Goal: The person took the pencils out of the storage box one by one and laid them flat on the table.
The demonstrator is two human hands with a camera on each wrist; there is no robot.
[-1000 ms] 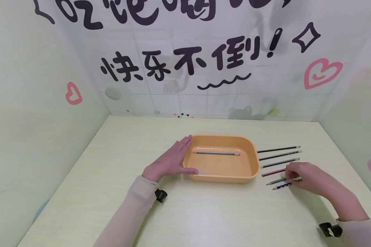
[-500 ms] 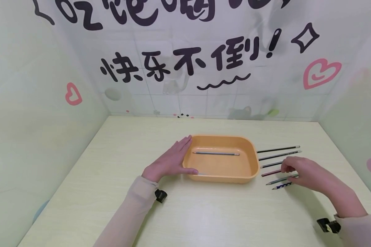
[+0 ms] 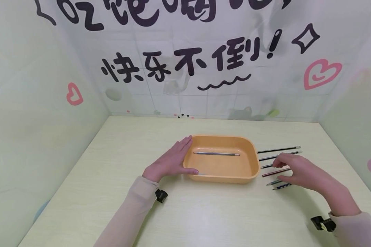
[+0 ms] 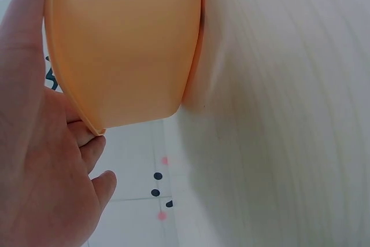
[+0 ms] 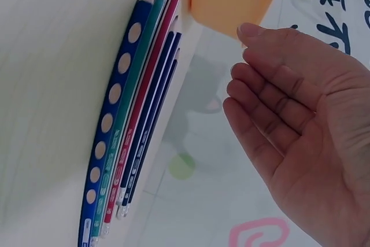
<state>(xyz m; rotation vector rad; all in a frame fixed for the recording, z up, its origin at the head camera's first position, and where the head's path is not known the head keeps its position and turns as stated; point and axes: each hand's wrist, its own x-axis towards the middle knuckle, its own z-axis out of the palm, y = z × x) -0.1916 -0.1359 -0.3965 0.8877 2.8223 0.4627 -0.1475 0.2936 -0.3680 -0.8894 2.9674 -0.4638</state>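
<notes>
My left hand [image 3: 170, 161] rests on the left end of a shallow orange tray [image 3: 225, 179], fingers along the far left corner and thumb on the near rim. A dark pencil [image 3: 216, 154] lies inside, and a thin pale sliver shows beside the thumb. My right hand [image 3: 306, 175] hovers over a row of pencils right of the tray, thumb and fingers apart, holding nothing. In the right wrist view the row has a blue pencil [image 5: 139, 13] with round light spots, a green pencil [image 5: 124, 102], a red pencil [image 5: 147, 73] and several dark blue pencils [image 5: 151, 102].
The pale wooden table [image 3: 188, 212] is enclosed by a back wall [image 3: 160, 103] with black lettering and by side walls left and right. Black wrist cameras show at both cuffs, the right one [image 3: 323, 224] low over the table.
My right hand has lifted from the green and spotted pencils, moved left and a little away from me, and spread thumb from fingers. My left hand, the tray and the pencils stay put.
</notes>
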